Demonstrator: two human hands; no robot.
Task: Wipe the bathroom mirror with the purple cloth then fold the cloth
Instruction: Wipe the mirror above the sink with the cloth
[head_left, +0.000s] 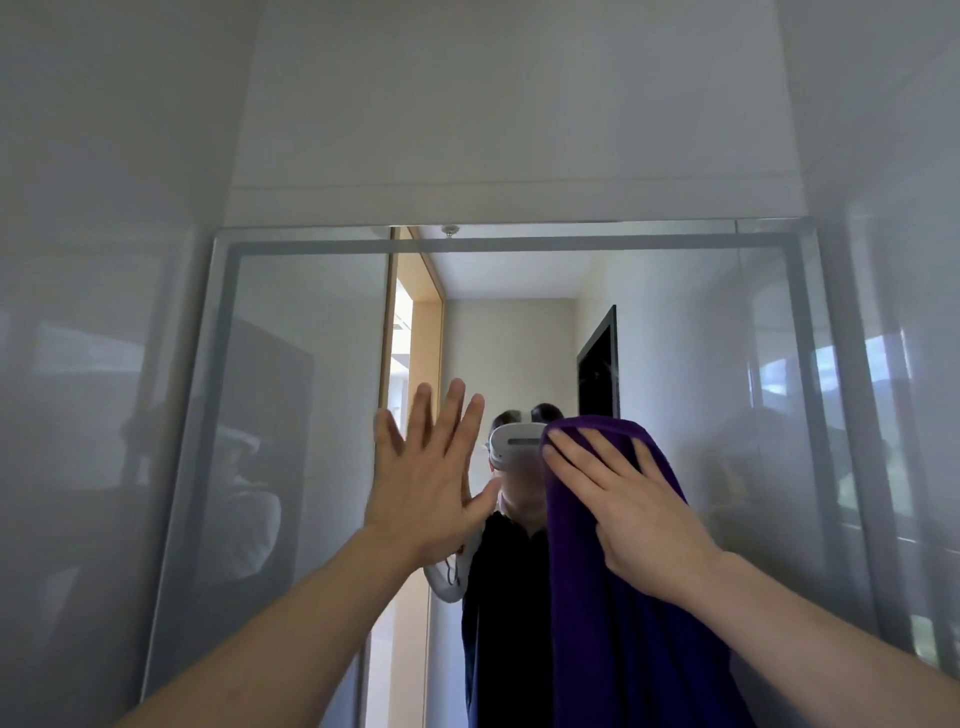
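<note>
The bathroom mirror (311, 415) fills the wall ahead, edged by a pale frosted border. My right hand (623, 509) presses the purple cloth (623, 649) flat against the glass, fingers straight and spread. The cloth hangs down from under that hand to the bottom edge of the view. My left hand (431, 483) is raised at the mirror to the left of the cloth, fingers straight and spread, holding nothing. Whether its palm touches the glass I cannot tell.
Glossy grey wall panels (93, 364) flank the mirror on both sides, and a white bulkhead (509, 130) sits above it. The glass reflects a person wearing a white headset (514, 441), a wooden door frame (415, 322) and a dark doorway (597, 364).
</note>
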